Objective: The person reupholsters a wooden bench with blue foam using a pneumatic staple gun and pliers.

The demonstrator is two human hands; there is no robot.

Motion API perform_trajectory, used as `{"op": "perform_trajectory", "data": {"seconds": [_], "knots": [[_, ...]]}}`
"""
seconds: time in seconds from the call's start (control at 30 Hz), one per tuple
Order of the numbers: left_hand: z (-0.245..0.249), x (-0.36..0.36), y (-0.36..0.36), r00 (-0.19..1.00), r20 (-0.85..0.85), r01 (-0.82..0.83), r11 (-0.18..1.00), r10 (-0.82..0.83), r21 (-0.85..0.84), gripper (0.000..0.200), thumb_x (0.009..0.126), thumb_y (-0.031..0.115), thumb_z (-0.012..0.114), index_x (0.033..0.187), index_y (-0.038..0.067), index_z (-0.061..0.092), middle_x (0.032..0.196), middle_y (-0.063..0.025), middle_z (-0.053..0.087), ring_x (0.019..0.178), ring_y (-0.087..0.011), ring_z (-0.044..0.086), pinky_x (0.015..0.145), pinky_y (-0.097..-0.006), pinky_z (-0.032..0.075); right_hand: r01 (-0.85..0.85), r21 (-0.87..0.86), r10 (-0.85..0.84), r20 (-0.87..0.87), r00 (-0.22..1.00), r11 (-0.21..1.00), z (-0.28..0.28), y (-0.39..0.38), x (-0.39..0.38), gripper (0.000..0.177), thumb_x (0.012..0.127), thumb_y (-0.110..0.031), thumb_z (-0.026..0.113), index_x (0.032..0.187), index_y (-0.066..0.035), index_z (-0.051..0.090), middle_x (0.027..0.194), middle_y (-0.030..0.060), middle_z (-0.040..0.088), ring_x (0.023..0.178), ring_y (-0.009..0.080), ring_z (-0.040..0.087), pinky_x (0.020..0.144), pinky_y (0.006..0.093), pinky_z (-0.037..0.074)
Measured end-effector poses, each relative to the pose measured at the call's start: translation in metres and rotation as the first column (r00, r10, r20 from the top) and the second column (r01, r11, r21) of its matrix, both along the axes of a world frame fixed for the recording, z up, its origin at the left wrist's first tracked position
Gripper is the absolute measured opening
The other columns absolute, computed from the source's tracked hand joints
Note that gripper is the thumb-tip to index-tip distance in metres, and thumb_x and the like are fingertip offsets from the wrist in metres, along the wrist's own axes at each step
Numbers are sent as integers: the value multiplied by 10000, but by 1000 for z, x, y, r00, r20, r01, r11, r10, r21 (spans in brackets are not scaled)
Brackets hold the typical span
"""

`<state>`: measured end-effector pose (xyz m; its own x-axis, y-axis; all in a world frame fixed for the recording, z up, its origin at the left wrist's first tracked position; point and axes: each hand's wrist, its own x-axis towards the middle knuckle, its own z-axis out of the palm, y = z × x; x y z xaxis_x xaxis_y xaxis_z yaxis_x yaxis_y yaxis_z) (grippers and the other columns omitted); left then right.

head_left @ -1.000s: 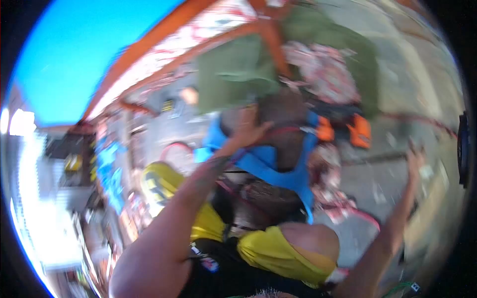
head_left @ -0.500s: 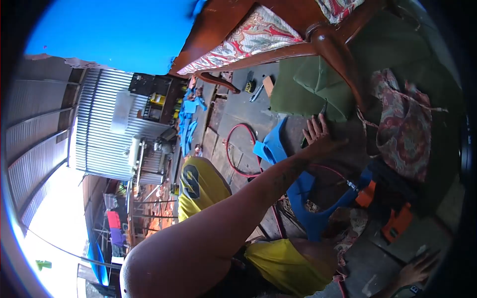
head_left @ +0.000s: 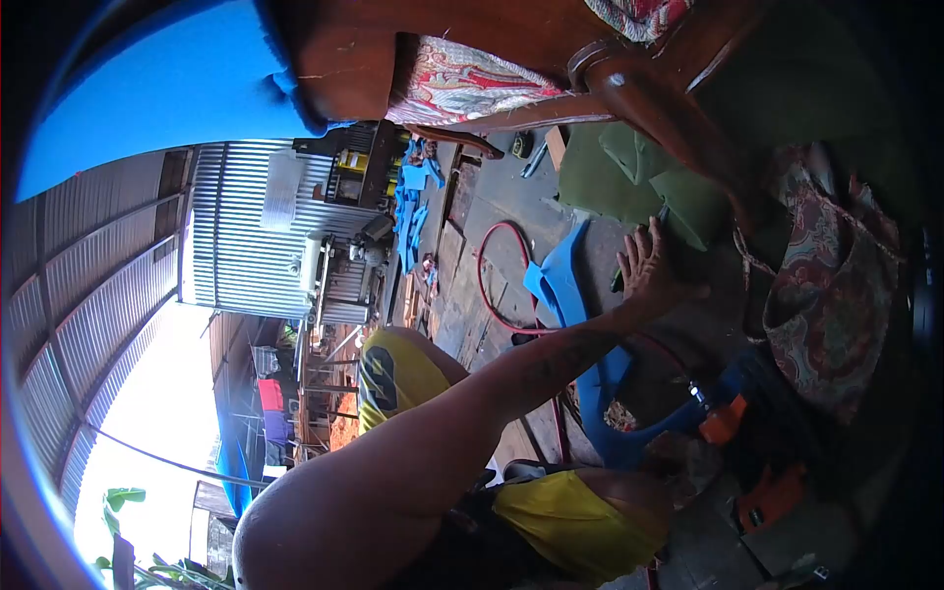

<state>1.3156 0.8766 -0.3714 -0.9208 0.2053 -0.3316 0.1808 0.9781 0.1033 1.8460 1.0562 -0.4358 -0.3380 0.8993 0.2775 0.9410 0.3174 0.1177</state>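
My left hand (head_left: 649, 270) reaches over the floor with its fingers spread, open. It lies beside the edge of a dark green cloth (head_left: 610, 182). A small dark green piece (head_left: 618, 278) shows next to its fingers, and a dark pointed tip (head_left: 664, 211) shows just past the fingertips. Below the wrist lies a curved blue foam strip (head_left: 590, 393). My right hand (head_left: 801, 567) is mostly cut off in the dark lower right corner, near an orange and black tool (head_left: 772, 501); its fingers are not clear.
A carved wooden chair (head_left: 669, 118) with patterned upholstery fills the top, beside a large blue sheet (head_left: 167, 88). Patterned fabric pieces (head_left: 831, 295) lie at the right. A red hose (head_left: 482, 270) loops across the floor. Blue scraps (head_left: 413, 206) and corrugated metal walls (head_left: 246, 231) are farther off.
The view has shifted, so the chair and floor items sit differently in frame. My left hand stays spread beside the green cloth. My right hand has slipped mostly out of view.
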Motion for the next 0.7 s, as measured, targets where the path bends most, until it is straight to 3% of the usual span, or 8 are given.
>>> {"op": "perform_trajectory", "data": {"seconds": [0.1, 0.33, 0.5, 0.7], "knots": [[0, -2, 3, 1000, 10, -6, 1000, 6, 9, 1552, 516, 538, 951, 1632, 56, -14, 1664, -248, 116, 1558, -445, 33, 1246, -594, 85, 5, -55, -11, -95, 995, 998, 0, 0, 0, 616, 1118, -423, 292, 1571, -10, 362, 1570, 270, 342, 1412, 439, 350, 1095, 633, 269], [3, -2, 6, 1000, 28, -5, 1000, 5, -27, 1524, 527, 507, 958, 1627, 42, 12, 1647, -315, 86, 1540, -502, 44, 1256, -555, 115, -20, -77, 13, -93, 996, 997, -1, 0, 1, 637, 1118, -443, 253, 1589, -19, 319, 1592, 257, 312, 1445, 436, 305, 1133, 640, 213], [4, -1, 5, 1000, 19, 6, 1000, -7, 6, 1504, 541, 507, 954, 1625, 40, 22, 1645, -324, 74, 1535, -515, 35, 1258, -553, 114, 13, -84, -30, -201, 979, 996, 0, -1, -7, 649, 1116, -455, 248, 1586, -13, 320, 1588, 261, 313, 1444, 431, 309, 1140, 642, 199], [4, 0, 3, 1000, 9, 9, 999, -10, 43, 1498, 541, 490, 949, 1630, 60, 15, 1646, -329, 78, 1540, -508, 28, 1261, -544, 103, 18, -74, -29, -163, 986, 997, 0, -1, -5, 645, 1116, -449, 255, 1583, -10, 327, 1589, 258, 310, 1442, 431, 314, 1141, 642, 209]]}}
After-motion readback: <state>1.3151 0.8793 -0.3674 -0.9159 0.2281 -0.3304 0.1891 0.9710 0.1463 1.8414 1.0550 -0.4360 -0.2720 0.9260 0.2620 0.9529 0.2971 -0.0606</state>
